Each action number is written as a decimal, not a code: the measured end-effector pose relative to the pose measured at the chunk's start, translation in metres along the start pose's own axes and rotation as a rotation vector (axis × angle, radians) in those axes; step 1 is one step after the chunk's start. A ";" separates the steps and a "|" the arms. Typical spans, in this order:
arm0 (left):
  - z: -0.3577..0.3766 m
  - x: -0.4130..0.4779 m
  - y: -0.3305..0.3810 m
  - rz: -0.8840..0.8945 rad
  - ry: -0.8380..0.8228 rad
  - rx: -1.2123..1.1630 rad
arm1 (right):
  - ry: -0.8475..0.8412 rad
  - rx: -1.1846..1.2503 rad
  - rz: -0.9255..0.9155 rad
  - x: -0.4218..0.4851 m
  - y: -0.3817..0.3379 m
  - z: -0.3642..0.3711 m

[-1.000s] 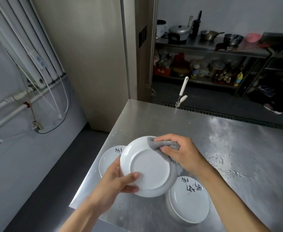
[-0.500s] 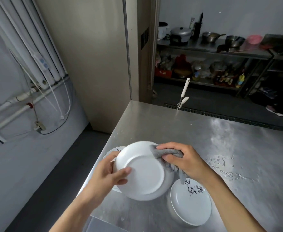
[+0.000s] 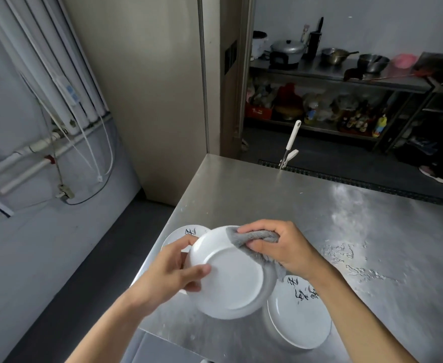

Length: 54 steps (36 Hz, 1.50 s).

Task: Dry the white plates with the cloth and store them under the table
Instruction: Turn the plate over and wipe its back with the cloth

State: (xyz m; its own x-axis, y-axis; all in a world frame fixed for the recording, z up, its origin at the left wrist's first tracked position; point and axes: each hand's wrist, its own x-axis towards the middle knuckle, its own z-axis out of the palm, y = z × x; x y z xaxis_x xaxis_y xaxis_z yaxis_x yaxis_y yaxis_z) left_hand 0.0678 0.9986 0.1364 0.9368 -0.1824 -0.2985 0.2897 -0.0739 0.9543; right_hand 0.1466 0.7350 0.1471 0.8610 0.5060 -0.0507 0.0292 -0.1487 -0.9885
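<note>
The left hand (image 3: 170, 268) grips the raised plate (image 3: 231, 273) by its left rim, thumb across its underside. The right hand (image 3: 280, 247), fingers curled, presses the cloth (image 3: 254, 238) on its far rim, above the table (image 3: 320, 218).

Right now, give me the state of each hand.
Left hand: closed on the held plate, gripping its rim.
Right hand: closed on the grey cloth, pressed against that plate's edge.

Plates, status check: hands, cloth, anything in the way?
Left hand grips raised plate. Right hand presses grey cloth on its rim. Two plates wait on table. Nothing blocking.
</note>
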 end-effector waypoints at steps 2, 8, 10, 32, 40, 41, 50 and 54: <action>-0.007 -0.002 -0.002 0.027 0.051 -0.040 | 0.036 0.036 -0.007 -0.007 0.006 -0.002; 0.004 0.000 -0.021 0.030 0.188 -0.238 | 0.155 0.086 0.021 -0.015 0.020 0.007; 0.017 0.002 -0.025 0.002 0.183 -0.299 | 0.205 0.096 0.002 -0.008 0.014 0.006; -0.004 0.049 -0.039 -0.601 -0.093 -0.710 | 0.026 -0.413 -0.360 -0.031 0.026 0.009; -0.003 0.069 -0.059 -0.528 0.034 -0.648 | 0.169 -0.153 -0.140 -0.049 0.044 -0.013; -0.002 0.071 -0.060 -0.492 0.038 -0.615 | 0.231 -0.122 -0.103 -0.051 0.047 -0.017; 0.035 0.079 -0.059 -0.328 -0.152 -0.544 | 0.591 0.048 0.231 -0.057 0.088 -0.027; 0.066 0.085 -0.066 -0.293 -0.267 -0.504 | 0.667 0.137 0.319 -0.067 0.111 -0.040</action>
State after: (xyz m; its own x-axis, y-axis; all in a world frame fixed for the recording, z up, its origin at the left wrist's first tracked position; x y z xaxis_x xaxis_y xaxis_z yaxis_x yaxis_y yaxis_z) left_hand 0.1149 0.9236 0.0467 0.7425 -0.4677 -0.4796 0.6438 0.3006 0.7037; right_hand 0.1126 0.6504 0.0463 0.9434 -0.1725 -0.2833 -0.2989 -0.0723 -0.9515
